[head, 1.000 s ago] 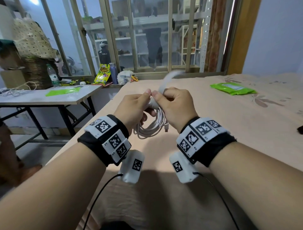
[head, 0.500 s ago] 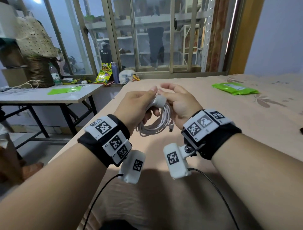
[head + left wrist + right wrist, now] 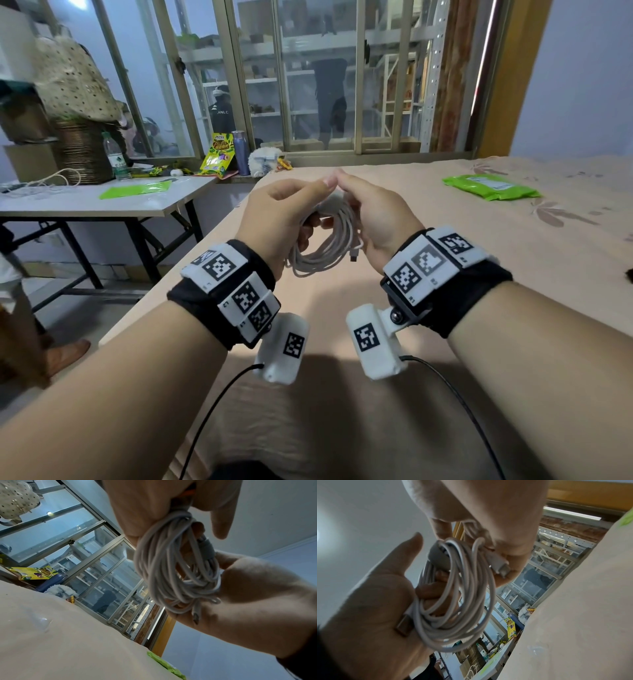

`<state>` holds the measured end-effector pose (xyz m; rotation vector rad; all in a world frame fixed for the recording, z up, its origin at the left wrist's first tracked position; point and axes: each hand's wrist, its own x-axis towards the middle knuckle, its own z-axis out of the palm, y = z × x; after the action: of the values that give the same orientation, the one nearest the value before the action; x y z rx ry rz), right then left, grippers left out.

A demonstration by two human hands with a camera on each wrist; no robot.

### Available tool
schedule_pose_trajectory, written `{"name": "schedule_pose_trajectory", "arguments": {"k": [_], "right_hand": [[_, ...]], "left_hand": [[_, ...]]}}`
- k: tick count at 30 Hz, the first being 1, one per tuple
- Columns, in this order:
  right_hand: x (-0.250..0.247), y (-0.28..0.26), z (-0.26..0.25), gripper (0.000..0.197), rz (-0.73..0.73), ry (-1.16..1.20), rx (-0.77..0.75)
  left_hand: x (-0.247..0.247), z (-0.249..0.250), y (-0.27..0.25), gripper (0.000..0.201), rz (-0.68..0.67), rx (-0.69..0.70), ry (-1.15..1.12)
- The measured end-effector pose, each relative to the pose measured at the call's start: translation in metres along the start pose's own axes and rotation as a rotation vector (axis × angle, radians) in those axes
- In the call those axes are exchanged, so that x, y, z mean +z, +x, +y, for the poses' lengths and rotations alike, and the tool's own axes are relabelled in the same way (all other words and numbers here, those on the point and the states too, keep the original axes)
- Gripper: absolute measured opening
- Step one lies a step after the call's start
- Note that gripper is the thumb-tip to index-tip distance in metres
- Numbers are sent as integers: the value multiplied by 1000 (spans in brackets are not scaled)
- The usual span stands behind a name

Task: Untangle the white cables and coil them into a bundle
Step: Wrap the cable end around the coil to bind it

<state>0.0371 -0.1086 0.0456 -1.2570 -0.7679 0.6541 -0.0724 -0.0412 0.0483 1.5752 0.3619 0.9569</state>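
Note:
A white cable coil (image 3: 329,246) hangs between my two hands above the beige bed (image 3: 513,267). My left hand (image 3: 281,212) grips the coil's wrapped top (image 3: 180,515), thumb forward. My right hand (image 3: 376,216) lies against the coil's right side. In the right wrist view its palm (image 3: 376,595) backs the loops (image 3: 462,601), its thumb is straight, and its fingers curl through the loop. A USB plug (image 3: 402,626) lies on that palm. A second plug (image 3: 500,563) sticks out beside my left hand (image 3: 488,513).
A green packet (image 3: 489,186) lies on the bed at the far right. A white side table (image 3: 102,209) on the left carries loose cables (image 3: 41,185), a green sheet (image 3: 135,188) and a basket (image 3: 82,154). A snack bag (image 3: 219,154) and a bottle (image 3: 241,152) stand on the window sill.
The loose cable end that my right hand was swinging round the coil's top is now wound in. My right hand has turned palm-in against the coil; my left hand kept its grip.

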Motion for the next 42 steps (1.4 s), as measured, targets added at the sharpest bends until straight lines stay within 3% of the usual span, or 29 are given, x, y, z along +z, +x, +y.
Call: {"name": "schedule_pose_trajectory", "arguments": {"k": [4,8,17,21,26,29,34,36,38,42], "right_hand": [[5,-3,1,40,-16,-6,-31],[4,-2,4,38,29,1,-34],[9,2,16,44,111,-5,-15],[9,4,17,37,126,-62,-41],[9,5,16,28,145,-110,-89],[8,7,16,29,159,-180,-147],[11,8,17,32,188,-306,-185],[11,9,18,31,176,-336,-196],[12,8,18,30,152,-385,-204],[15,5,16,16,88,-382,-274]], "left_hand": [[2,-3,0,20,64,22,33],[3,-5,3,32,124,30,48],[1,-11,11,59,99,-50,346],[1,-12,11,73,34,-121,360],[0,-13,15,68,2,-176,338],[0,-13,14,64,9,-182,293],[-4,-17,15,80,-30,-218,271],[-5,-17,15,75,-36,-221,209],[-6,-18,15,59,-11,-225,161],[-14,-18,17,42,68,-281,86]]}}
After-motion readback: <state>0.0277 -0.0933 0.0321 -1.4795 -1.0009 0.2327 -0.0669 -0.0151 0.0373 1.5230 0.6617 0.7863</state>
